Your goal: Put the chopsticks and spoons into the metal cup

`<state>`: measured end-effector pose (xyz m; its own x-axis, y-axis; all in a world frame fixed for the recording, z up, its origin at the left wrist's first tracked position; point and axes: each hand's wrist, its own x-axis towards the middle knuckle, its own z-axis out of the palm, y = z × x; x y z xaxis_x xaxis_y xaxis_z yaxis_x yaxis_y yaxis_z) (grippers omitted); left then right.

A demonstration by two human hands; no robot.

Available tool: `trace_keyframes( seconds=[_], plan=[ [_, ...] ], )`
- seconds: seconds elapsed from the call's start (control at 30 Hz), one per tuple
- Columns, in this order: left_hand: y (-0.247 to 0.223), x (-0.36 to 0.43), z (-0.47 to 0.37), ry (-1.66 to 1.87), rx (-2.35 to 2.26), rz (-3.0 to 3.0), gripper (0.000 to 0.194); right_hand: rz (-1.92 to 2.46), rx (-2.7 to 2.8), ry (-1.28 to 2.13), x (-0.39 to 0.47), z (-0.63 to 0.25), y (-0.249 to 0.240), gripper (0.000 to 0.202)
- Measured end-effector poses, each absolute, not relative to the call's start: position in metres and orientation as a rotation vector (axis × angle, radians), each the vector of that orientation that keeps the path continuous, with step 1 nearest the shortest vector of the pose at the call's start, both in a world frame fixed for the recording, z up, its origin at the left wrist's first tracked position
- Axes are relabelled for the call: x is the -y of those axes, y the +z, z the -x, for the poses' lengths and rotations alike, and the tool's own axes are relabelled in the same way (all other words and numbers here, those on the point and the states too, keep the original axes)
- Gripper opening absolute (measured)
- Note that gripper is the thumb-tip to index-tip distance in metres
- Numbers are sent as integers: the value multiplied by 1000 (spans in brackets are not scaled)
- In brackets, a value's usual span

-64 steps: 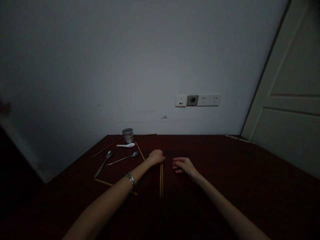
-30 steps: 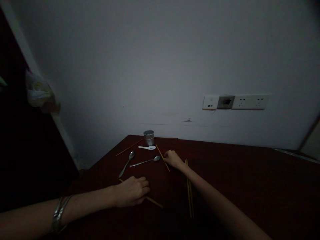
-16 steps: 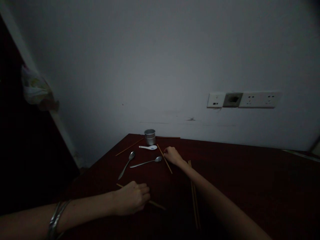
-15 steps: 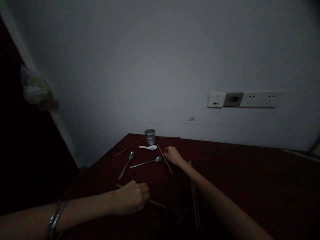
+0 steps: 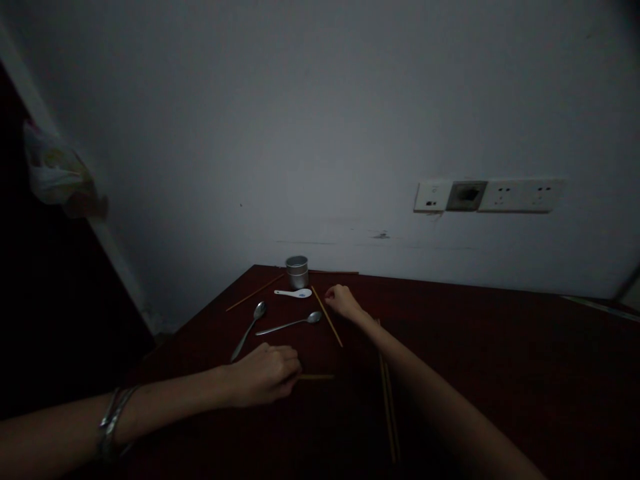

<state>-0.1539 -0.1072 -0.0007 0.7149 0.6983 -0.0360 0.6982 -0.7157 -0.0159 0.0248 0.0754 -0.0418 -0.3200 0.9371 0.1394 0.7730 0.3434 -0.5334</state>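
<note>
My left hand (image 5: pixel 270 375) is closed around a wooden chopstick (image 5: pixel 316 377), whose one end sticks out to the right past the fingers. Farther back, my right hand (image 5: pixel 344 301) has curled fingers; whether anything is in them is hidden. Just left of it a chopstick (image 5: pixel 327 317) lies slanted on the table. Two metal spoons, one long and level (image 5: pixel 287 326) and one tilted (image 5: pixel 249 332), lie between the hands and the cup. A white soup spoon (image 5: pixel 294 293) rests in front of a small metal cup (image 5: pixel 297 272). My right forearm passes over a pair of chopsticks (image 5: pixel 387 413).
Near the cup, one chopstick (image 5: pixel 255 293) lies along the left table edge and another (image 5: pixel 333 272) along the wall. The dark red table (image 5: pixel 475 347) meets the wall, which carries sockets (image 5: pixel 520 195). A plastic bag (image 5: pixel 55 167) hangs at the left.
My left hand has risen slightly in view, and its chopstick has turned from slanted to nearly level. My right hand has shifted slightly away from the slanted chopstick. The view has moved a little.
</note>
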Motion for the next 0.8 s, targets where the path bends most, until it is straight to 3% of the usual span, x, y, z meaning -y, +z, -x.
trace_keyframes(
  seconds=[0.53, 0.8],
  plan=[
    [3, 116, 153, 160, 1209, 2902, 8, 1697, 1999, 604, -94, 12, -50, 27],
    [13, 97, 146, -455, 1608, 2935, 13, 1527, 1745, 844, -92, -42, -17, 19]
  ],
)
